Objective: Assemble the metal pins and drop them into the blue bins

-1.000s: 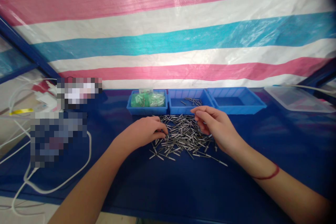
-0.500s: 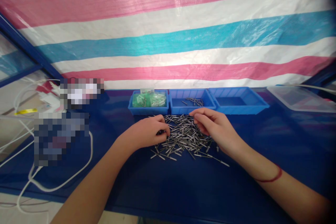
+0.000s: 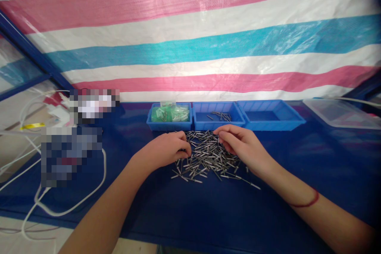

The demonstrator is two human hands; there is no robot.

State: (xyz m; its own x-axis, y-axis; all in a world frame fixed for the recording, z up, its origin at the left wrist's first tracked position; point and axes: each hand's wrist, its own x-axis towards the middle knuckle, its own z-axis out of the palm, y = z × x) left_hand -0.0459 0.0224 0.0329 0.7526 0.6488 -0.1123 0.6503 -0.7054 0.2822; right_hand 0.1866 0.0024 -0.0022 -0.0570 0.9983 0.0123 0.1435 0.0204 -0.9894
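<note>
A loose pile of thin silver blind rivets [image 3: 208, 154] lies on the blue tabletop. At the pile's left edge is my left hand [image 3: 171, 147], its fingers curled down among the rivets. What those fingertips hold, if anything, is hidden. My right hand [image 3: 238, 139] is over the upper right part of the pile, thumb and forefinger pinched together. Anything between them is too small to make out. Behind the pile, the middle blue bin [image 3: 218, 123] contains several rivets.
The left blue bin [image 3: 169, 127] holds green and clear plastic bags. A third blue bin [image 3: 270, 125] stands to the right, beside a translucent plastic lid [image 3: 339, 115]. White cables [image 3: 102, 178] and blurred-out items are at the left. A striped plastic sheet [image 3: 190, 55] rises behind.
Both hands stay nearly in place over the pile. The fingers of my left hand have closed slightly, and my right fingertips have shifted a little left. The whole view has moved very slightly.
</note>
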